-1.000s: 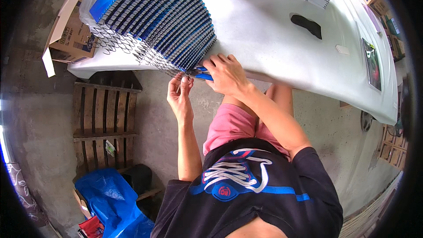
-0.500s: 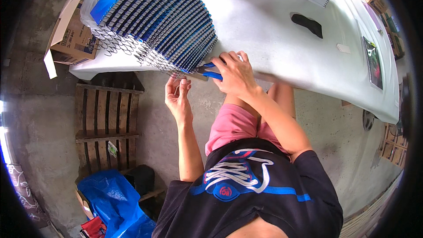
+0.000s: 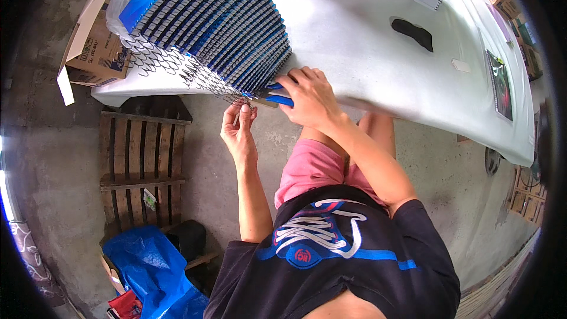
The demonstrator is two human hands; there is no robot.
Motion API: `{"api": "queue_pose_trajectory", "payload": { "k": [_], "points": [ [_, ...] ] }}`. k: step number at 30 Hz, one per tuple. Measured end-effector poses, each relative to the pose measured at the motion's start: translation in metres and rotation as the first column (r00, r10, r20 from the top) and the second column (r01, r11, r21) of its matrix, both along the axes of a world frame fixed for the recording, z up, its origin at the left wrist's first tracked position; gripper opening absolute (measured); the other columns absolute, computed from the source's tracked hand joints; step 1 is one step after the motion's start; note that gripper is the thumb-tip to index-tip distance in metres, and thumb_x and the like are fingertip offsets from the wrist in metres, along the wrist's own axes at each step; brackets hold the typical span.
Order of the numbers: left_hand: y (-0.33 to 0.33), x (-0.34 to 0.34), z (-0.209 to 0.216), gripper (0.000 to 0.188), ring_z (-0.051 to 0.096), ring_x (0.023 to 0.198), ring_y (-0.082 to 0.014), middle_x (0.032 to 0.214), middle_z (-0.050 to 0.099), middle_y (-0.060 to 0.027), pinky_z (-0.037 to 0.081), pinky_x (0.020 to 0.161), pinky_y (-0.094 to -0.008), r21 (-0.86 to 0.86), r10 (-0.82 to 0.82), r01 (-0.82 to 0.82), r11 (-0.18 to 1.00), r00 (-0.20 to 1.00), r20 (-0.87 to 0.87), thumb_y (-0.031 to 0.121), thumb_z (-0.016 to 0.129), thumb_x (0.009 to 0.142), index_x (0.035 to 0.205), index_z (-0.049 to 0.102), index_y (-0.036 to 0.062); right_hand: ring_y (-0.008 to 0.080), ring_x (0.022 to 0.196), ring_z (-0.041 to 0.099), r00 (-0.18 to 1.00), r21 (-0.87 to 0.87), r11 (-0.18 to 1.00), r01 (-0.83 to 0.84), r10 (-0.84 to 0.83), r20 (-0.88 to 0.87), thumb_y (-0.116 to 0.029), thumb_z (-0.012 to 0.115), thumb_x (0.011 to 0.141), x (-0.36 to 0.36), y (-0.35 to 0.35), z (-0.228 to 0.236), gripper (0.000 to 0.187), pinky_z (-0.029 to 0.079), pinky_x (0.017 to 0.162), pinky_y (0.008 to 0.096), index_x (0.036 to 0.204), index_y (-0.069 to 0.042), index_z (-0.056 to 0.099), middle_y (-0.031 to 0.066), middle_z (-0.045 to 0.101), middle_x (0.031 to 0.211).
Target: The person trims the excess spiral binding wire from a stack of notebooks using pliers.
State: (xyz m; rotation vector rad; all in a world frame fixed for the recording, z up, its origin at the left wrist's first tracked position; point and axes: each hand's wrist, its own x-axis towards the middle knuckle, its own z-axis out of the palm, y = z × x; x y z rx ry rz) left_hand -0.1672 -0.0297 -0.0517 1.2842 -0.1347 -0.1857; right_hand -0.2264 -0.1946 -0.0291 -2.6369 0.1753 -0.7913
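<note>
The blue-handled pliers (image 3: 280, 101), wrapped by the right grip (image 3: 313, 98), have edged left, likely bringing their nose back near the wire coils (image 3: 192, 72). Handles splayed, their long axis runs leftward from that grip toward the left grip (image 3: 238, 130), which apparently pinches coil wire; the notebook stack (image 3: 218, 29) lies beyond both.

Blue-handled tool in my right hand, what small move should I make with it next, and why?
Probably bring the blue-handled tool a little closer to the wire coils at your left hand: that hand pinches at wire by the near corner of the spiral-bound stack, while your right hand holds the tool spread open beside it.
</note>
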Motion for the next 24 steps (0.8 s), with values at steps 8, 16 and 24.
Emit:
{"api": "queue_pose_trajectory", "payload": {
  "k": [8, 16, 24],
  "points": [
    [-0.008, -0.002, -0.001, 0.024, 0.059, 0.085, -0.0121, 0.099, 0.061, -0.005, 0.05, 0.08, -0.0259, -0.134, 0.038, -0.04, 0.99, 0.999, -0.015, 0.014, 0.064, 0.088, 0.106, 0.058, -0.001, 0.0255, 0.082, 0.06, 0.977, 0.078, 0.997, 0.004, 0.013, -0.213, -0.02, 0.072, 0.066, 0.007, 0.006, -0.009, 0.03, 0.047, 0.07, 0.0392, 0.092, -0.012, 0.06, 0.0058, 0.06, 0.083],
    [-0.001, -0.003, 0.006, 0.032, 0.057, 0.08, -0.0098, 0.096, 0.061, -0.0019, 0.048, 0.075, -0.0241, 0.002, -0.021, 0.021, 1.0, 1.0, 0.0, 0.017, 0.064, 0.088, 0.114, 0.054, 0.0013, 0.0229, 0.091, 0.058, 0.998, 0.041, 0.999, -0.001, 0.004, -0.061, -0.024, 0.071, 0.068, -0.003, -0.003, -0.002, 0.034, 0.04, 0.083, 0.0393, 0.099, -0.014, 0.06, 0.0055, 0.06, 0.09],
    [-0.002, 0.001, 0.01, 0.022, 0.057, 0.087, -0.0083, 0.101, 0.059, -0.0033, 0.048, 0.075, -0.0229, -0.043, -0.065, 0.066, 0.997, 0.998, 0.025, 0.013, 0.057, 0.092, 0.112, 0.054, 0.0034, 0.0227, 0.093, 0.055, 0.999, 0.007, 1.0, -0.003, 0.003, 0.037, -0.023, 0.075, 0.062, 0.004, 0.004, 0.0, 0.046, 0.037, 0.085, 0.038, 0.105, -0.014, 0.06, 0.0056, 0.058, 0.096]
  ]
}}
